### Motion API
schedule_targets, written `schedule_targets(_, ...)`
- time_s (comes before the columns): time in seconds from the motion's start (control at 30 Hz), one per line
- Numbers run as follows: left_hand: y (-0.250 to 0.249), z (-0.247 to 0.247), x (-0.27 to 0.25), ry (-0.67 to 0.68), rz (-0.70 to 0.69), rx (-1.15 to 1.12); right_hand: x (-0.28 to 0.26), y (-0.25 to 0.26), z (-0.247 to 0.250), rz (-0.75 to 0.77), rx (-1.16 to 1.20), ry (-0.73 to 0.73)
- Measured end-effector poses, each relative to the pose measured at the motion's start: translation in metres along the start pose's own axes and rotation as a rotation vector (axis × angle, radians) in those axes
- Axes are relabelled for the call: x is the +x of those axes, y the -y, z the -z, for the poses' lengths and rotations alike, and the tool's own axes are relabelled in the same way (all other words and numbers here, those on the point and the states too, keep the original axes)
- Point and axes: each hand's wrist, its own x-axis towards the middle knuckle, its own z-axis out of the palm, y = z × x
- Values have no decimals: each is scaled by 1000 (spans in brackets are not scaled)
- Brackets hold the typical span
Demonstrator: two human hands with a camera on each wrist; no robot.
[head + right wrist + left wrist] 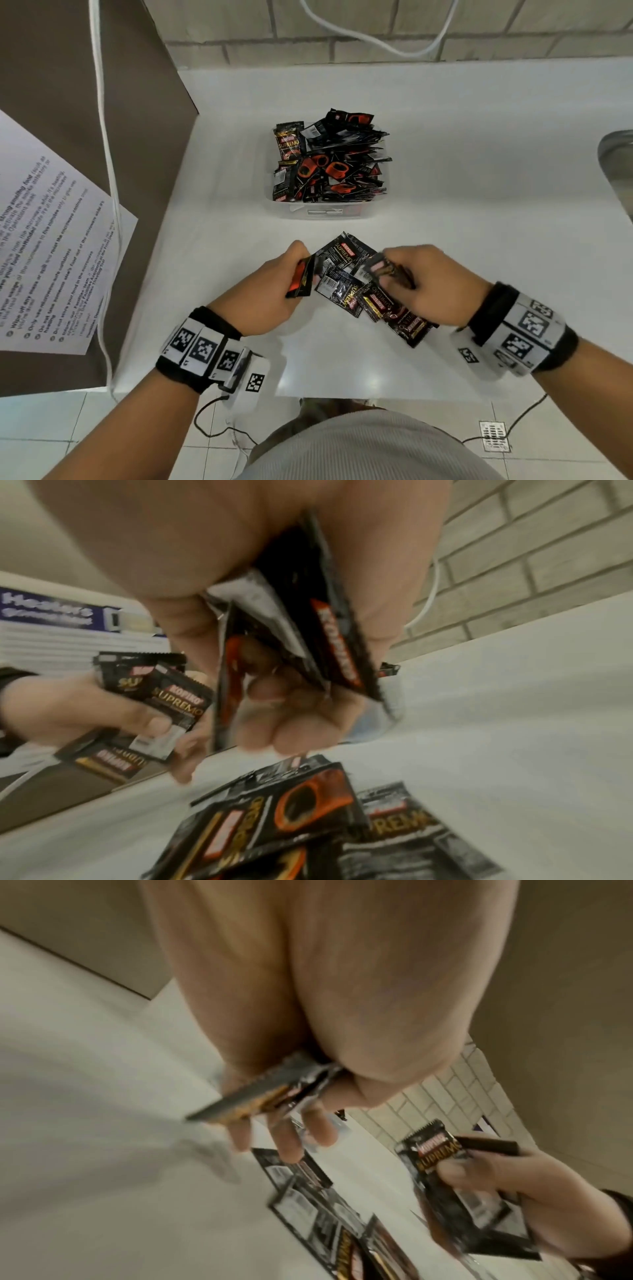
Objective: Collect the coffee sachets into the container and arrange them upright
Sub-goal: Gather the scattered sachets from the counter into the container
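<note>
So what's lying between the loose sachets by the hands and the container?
Nothing: in the head view a bare strip of white counter separates the loose sachets from the container.

Bare counter (462, 154) lies open to the right of the container (329, 209), up to the sink rim (616, 161). Strip between container and loose sachets (346, 284) is clear. Left side is closed off by a brown panel (144, 102) and hanging white cable (109, 154). Container looks packed to the top, possibly no gaps.
</note>
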Motion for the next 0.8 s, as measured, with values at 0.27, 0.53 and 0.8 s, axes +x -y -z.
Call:
schedule_targets(0.27,-18,-35,35,71,-57,282,3,-15,15,-29,23,89)
schedule_targets(0.53,-6,-45,35,24,5,496,13,-25,-17,32,-386,170)
schedule_targets(0.8,4,-36,11,39,88,275,15,-23,-7,84,-419,118)
